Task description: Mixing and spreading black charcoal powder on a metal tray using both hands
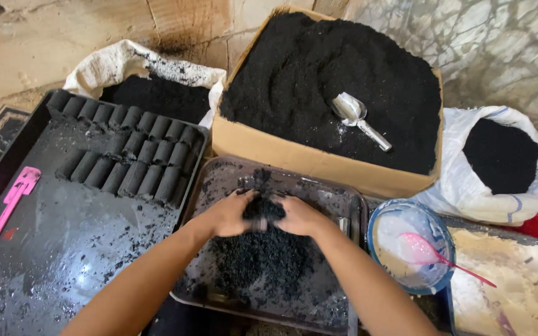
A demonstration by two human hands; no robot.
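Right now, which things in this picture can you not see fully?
Head view only:
- Fingertips of left hand and right hand: buried in the black clump.
- Mixing tray: near edge cut by the frame.
- Tray of pale powder: cut at the right edge.
- Scoop: bowl partly sunk in powder.

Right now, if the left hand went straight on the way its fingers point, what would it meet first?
The left hand points right, into the black clump pressed between both hands. Directly beyond it is the right hand. So probably the clump first, then the right hand's fingers, though depth is hard to judge.
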